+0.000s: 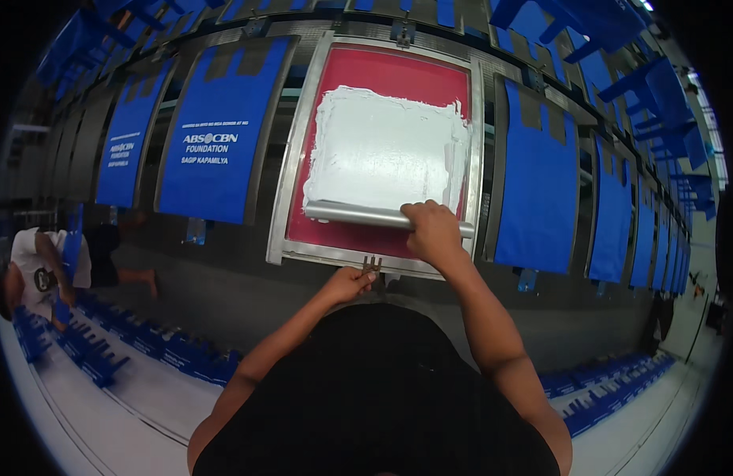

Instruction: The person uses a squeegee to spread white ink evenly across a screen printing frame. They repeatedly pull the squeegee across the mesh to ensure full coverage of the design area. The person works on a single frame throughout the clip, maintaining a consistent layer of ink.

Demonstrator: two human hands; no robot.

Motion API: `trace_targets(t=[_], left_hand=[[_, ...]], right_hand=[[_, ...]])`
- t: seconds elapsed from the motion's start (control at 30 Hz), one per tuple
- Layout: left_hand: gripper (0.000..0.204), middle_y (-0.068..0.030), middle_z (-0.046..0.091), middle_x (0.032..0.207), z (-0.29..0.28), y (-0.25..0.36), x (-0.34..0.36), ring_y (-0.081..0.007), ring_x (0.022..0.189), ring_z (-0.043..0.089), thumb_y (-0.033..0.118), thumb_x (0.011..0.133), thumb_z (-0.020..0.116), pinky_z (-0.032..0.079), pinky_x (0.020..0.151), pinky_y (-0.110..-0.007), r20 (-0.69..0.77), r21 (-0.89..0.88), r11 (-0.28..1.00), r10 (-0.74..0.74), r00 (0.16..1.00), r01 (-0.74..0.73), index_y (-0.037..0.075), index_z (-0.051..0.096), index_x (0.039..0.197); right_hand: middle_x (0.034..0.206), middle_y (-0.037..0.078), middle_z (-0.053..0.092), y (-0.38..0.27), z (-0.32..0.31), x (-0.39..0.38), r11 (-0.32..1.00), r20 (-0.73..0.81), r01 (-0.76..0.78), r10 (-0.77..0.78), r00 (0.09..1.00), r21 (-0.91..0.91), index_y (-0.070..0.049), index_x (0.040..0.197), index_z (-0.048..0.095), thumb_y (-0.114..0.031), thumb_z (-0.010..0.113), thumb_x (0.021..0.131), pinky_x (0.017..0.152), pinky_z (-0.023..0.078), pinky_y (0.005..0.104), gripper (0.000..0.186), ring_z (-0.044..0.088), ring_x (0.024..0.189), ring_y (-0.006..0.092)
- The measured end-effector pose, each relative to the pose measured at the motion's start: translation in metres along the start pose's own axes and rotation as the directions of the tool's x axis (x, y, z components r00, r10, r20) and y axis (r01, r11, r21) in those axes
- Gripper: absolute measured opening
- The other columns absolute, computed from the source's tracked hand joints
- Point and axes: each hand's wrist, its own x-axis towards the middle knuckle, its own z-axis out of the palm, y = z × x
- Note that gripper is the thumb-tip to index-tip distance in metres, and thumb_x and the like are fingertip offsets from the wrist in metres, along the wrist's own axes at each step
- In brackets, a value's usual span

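In front of me lies a screen-printing frame (291, 178) with a metal border and red mesh. White ink (382, 147) covers much of its mesh, thick and ragged at the edges. A silvery squeegee (354, 213) lies across the near part of the ink, slightly lower at its right end. My right hand (434, 232) is closed over the squeegee toward that end. At the middle of the frame's near edge, my left hand (350, 284) has its fingers closed around a small pronged metal fitting (373, 263).
Blue bags lie flat on boards along both sides: a blue bag (223, 103) with white print at left, a plain blue bag (537, 190) at right. More blue bags (596, 32) hang at upper right. Another person (53, 262) is at far left among blue pieces.
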Motion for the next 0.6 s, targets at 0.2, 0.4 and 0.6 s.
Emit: trace_targets(t=[0.2,0.4,0.6], left_hand=[[0.043,-0.0010,0.061,0.063,0.004,-0.010,0.004,-0.0087,0.057,0.053,0.041,0.091,0.062,0.044,0.054,-0.026,-0.072,-0.011,0.999,-0.050,0.996,0.049,0.002,0.067,0.075],[0.041,-0.0008,0.062,0.066,0.005,-0.010,0.001,-0.0074,0.059,0.053,0.040,0.093,0.062,0.043,0.054,-0.025,-0.067,-0.181,0.983,0.012,0.998,-0.024,0.001,0.068,0.079],[0.040,0.0000,0.060,0.062,0.005,-0.031,0.018,-0.0072,0.057,0.053,0.039,0.093,0.061,0.042,0.054,-0.026,0.059,-0.177,0.984,0.043,0.997,-0.031,0.003,0.068,0.078]], right_hand=[[0.082,0.015,0.064,0.048,-0.038,0.041,1.000,-0.105,-0.008,0.009,0.994,0.010,-0.009,0.098,0.066,-0.001,0.058,0.066,0.075,0.049,0.0458,0.034,0.061,0.085,0.0345],[0.090,0.015,0.067,0.073,-0.036,0.084,1.000,-0.105,0.005,-0.007,0.994,-0.020,-0.009,0.103,0.067,-0.002,0.057,0.069,0.078,0.049,0.0454,0.037,0.061,0.090,0.0344],[0.090,0.017,0.066,0.059,-0.027,0.115,0.994,-0.116,-0.095,0.089,0.989,-0.051,-0.010,0.106,0.066,-0.004,0.059,0.069,0.078,0.049,0.0458,0.038,0.062,0.089,0.0351]])
